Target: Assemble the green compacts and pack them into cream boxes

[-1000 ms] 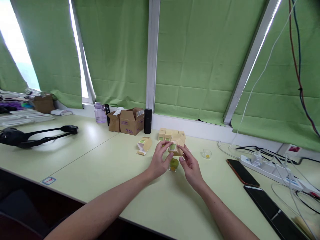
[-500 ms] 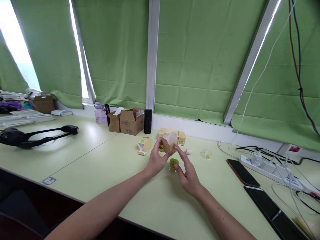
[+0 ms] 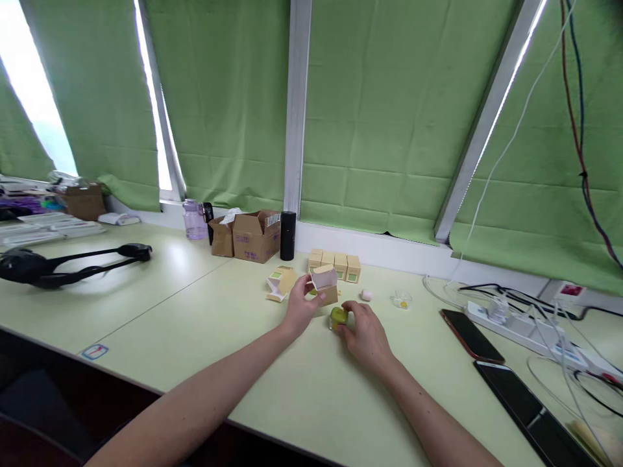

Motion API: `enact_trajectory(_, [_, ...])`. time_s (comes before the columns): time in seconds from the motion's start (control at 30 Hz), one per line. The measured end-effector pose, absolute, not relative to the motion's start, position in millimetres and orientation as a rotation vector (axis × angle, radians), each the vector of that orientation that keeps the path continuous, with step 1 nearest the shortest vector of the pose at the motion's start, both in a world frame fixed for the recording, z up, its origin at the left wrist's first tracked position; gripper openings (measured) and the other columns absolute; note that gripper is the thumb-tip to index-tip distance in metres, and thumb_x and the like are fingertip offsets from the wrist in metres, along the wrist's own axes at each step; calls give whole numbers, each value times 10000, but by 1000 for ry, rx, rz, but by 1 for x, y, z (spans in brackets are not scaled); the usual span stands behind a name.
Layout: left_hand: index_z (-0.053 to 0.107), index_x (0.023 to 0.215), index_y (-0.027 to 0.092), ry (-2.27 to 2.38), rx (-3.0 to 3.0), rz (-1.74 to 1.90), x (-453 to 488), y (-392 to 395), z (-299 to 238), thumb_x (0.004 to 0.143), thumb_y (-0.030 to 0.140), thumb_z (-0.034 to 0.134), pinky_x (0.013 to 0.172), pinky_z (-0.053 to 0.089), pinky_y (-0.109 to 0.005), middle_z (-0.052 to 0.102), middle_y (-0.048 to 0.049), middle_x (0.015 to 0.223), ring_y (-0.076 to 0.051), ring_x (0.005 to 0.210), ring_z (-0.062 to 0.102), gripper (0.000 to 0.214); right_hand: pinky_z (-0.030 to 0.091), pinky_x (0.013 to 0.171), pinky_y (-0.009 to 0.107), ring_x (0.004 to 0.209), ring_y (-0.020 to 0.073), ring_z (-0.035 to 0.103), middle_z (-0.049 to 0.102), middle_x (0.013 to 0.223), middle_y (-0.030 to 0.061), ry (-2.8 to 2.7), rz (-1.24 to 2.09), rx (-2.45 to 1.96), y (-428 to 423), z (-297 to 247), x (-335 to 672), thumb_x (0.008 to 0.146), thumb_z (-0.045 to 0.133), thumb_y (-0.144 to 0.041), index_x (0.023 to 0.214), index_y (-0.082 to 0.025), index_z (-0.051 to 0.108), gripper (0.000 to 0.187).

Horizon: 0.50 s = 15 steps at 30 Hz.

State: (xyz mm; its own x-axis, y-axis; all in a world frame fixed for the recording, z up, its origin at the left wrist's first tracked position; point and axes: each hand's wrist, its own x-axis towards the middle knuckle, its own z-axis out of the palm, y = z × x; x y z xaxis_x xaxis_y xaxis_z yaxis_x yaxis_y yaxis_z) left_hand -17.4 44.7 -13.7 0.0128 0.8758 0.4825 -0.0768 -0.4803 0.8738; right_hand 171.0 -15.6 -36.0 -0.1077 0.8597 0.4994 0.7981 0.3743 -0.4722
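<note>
My left hand point(image 3: 300, 305) is closed on a small kraft cardboard box point(image 3: 328, 296), its pale lilac-white flaps standing open. Just below and right of the box, my right hand point(image 3: 365, 331) has its thumb and fingers around a small glass jar with a green top point(image 3: 337, 316). The jar appears to stand on the table. Left of my left hand lies an opened, partly flattened kraft carton point(image 3: 281, 283) with a green label. Behind the hands, several small closed kraft boxes point(image 3: 353, 269) stand in a cluster.
A small pinkish-white piece point(image 3: 366, 295) and a clear glass cup point(image 3: 402, 299) stand right of the hands. Farther right are two dark phone-like devices, a phone point(image 3: 471, 335) among them, and a power strip point(image 3: 528, 331) with cables. Cardboard boxes point(image 3: 256, 240) and a black cylinder point(image 3: 288, 236) stand behind.
My left hand has lowered and tilted the box, moving slightly left. My right hand has left the box's side, moved down and closed around the green-topped jar.
</note>
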Motion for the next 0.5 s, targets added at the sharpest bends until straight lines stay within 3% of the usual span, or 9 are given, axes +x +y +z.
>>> enact_trajectory(0.27, [669,1118,139,921,1521,1321,-14,46,-21,633,147,736,829,548,-367,723,-129,1137,-292,1033,678,490,443,764,312,1041,264,641,655,1106,89,-1741,133,-1763,-5,-28,194,876,645,-231,1162,-256,605,290])
enact_trajectory(0.5, [683,1124,129,938,1648,1128,-12,52,-36,584,37,707,866,516,-386,714,-126,1089,-275,996,656,548,427,726,300,979,254,660,647,1115,98,-1751,88,-1804,1,-32,201,878,651,-247,1142,-262,644,265])
